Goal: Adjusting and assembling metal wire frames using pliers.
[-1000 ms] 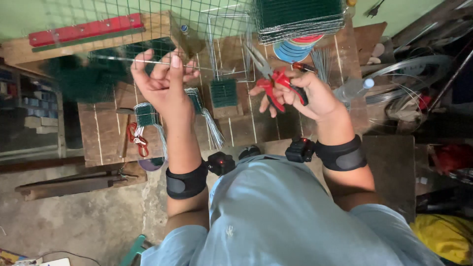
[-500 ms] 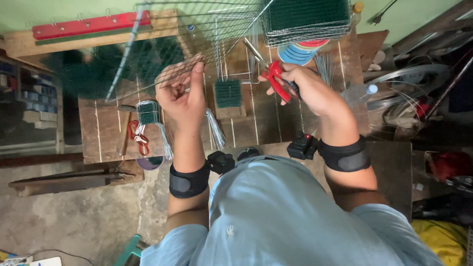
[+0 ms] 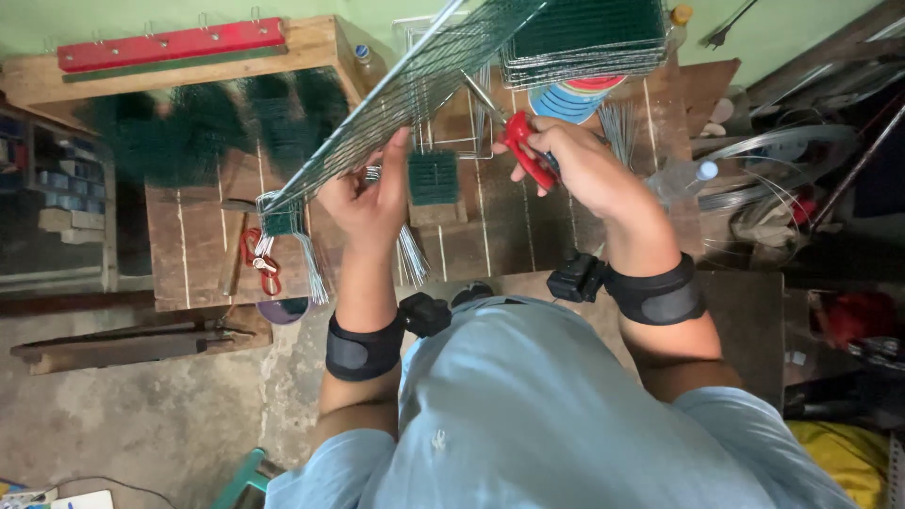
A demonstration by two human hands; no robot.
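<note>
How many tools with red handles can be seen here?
2: red-handled pliers in the right hand at the wire mesh panel; another red-handled tool lies on the wooden workbench. Others may be hidden.

— What stays unseen at the workbench?

— The wire mesh panel [image 3: 424,85] runs off the top edge, and its blurred lower end hides part of the wooden table [image 3: 189,254]. The left hand [image 3: 368,203] shows only its back, its grip concealed.

— And the right hand [image 3: 575,165]?

— It covers the red-handled pliers' [image 3: 523,151] handles; the jaws vanish among the wires.
</note>
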